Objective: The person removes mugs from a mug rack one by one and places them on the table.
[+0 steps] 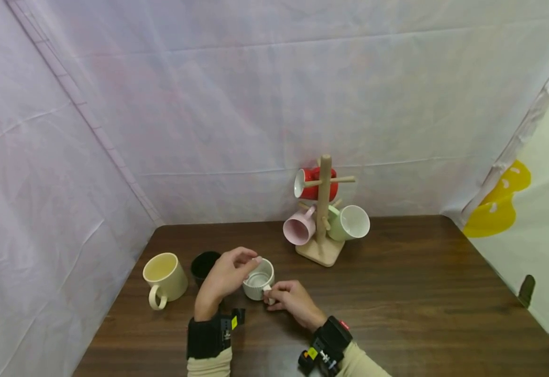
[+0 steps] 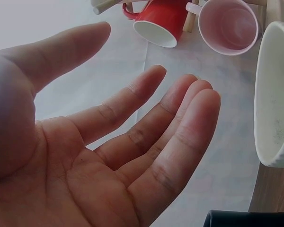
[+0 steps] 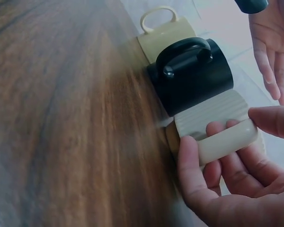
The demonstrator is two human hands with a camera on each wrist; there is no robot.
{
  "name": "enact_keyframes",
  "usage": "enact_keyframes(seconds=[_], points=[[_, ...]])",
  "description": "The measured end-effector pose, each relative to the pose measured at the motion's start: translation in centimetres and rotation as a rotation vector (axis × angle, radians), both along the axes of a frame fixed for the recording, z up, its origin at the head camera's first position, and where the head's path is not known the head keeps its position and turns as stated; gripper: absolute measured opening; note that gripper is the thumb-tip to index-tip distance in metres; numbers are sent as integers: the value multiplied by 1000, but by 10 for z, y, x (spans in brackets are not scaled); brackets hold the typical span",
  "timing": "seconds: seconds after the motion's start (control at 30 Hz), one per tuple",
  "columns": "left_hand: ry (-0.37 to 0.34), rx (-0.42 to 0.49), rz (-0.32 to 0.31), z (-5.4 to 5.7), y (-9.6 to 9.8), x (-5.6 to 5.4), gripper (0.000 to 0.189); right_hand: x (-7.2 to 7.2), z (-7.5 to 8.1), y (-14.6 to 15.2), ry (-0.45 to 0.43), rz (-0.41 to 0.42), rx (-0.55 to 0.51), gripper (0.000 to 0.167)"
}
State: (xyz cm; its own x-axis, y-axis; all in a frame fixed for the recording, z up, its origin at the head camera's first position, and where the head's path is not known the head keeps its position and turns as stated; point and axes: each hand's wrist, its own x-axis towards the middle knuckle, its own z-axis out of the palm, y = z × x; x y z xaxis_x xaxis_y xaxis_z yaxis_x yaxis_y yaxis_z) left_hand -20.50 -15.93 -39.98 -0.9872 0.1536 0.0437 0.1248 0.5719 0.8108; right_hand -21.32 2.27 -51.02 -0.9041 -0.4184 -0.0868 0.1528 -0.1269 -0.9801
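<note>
I am watching the right hand (image 1: 295, 303) pinching the handle (image 3: 227, 143) of the ribbed white ceramic-looking cup (image 1: 258, 281) at its left, probably for controlling the turn. The left hand (image 1: 227, 275) is hovering unclenched, holding nothing, maybe ready for steadying; a black cylindrical mug (image 1: 202, 266) is standing left of it.

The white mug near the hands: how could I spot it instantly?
On the brown table, look left of the wooden mug stand, nearer the camera. The white mug is just right of the black mug, its handle pinched by the right hand. Its ribbed side sets it apart from the smooth black mug and yellow mug.
</note>
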Motion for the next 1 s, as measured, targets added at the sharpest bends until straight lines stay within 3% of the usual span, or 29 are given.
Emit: enact_keyframes(seconds=[0.43, 1.0], points=[[-17, -3, 11, 1, 2, 1, 26, -4, -3, 6, 23, 27, 62, 26], [-36, 30, 18, 0, 6, 0, 27, -10, 5, 28, 110, -38, 137, 25]])
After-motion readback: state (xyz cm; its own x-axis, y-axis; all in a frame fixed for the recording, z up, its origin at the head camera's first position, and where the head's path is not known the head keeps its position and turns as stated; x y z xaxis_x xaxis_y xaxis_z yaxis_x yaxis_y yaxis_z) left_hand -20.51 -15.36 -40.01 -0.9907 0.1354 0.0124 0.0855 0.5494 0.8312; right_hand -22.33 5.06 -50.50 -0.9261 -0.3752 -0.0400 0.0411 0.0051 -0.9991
